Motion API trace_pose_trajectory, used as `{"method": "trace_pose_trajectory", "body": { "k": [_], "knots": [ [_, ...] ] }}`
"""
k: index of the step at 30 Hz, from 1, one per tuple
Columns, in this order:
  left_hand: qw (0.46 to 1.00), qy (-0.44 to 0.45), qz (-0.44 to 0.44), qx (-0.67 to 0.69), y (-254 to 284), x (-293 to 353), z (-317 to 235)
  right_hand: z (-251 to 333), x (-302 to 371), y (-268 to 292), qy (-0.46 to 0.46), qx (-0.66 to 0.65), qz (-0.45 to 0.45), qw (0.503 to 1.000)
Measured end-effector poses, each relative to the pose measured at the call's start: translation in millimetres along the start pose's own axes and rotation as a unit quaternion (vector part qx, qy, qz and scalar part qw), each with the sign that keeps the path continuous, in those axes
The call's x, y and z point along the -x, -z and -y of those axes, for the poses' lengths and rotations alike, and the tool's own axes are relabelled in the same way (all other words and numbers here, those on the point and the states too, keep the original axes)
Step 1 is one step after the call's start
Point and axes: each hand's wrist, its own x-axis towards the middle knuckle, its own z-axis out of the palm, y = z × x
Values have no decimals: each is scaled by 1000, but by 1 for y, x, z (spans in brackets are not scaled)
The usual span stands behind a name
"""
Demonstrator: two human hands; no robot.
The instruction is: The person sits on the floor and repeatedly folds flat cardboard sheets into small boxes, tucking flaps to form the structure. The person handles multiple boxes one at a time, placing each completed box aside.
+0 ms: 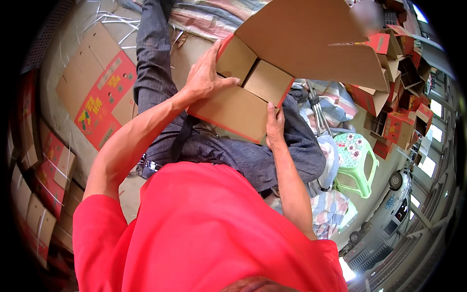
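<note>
A cardboard box [233, 114], brown inside with red edges, rests over my legs [214, 155]. Its inner flaps lie folded with a dark gap between them, and one big brown panel [311, 39] rises on the far right side. My left hand [208, 78] grips the box's left wall, thumb on the inside and fingers outside against the red edge. On the near right corner, my right hand [275, 125] pinches the edge with its thumb up; its other fingers are partly hidden behind the cardboard.
A flattened red and brown carton [104, 92] lies on the floor to the left. Strapped carton bundles [51, 170] fill the left edge. To the right stand a green stool [357, 163] and piled red boxes [401, 126]. Striped sheeting [206, 17] and white straps [129, 29] lie ahead.
</note>
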Motion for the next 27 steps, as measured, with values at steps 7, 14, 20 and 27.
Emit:
{"method": "trace_pose_trajectory", "body": {
  "k": [7, 14, 20, 27],
  "knots": [
    [998, 8, -27, 53, 14, 44, 24, -16, 26, -20, 58, -65, 50, 995],
    [996, -56, -49, 54, 44, 74, 25, -93, 11, -46, 148, 70, -20, 986],
    [971, -176, -157, -28, 42, 19, 54, -15, -6, -20, 188, 167, -62, 966],
    [929, -31, 121, 347, 109, -62, -91, -46, -22, -28, 216, 83, -63, 971]
  ]
}}
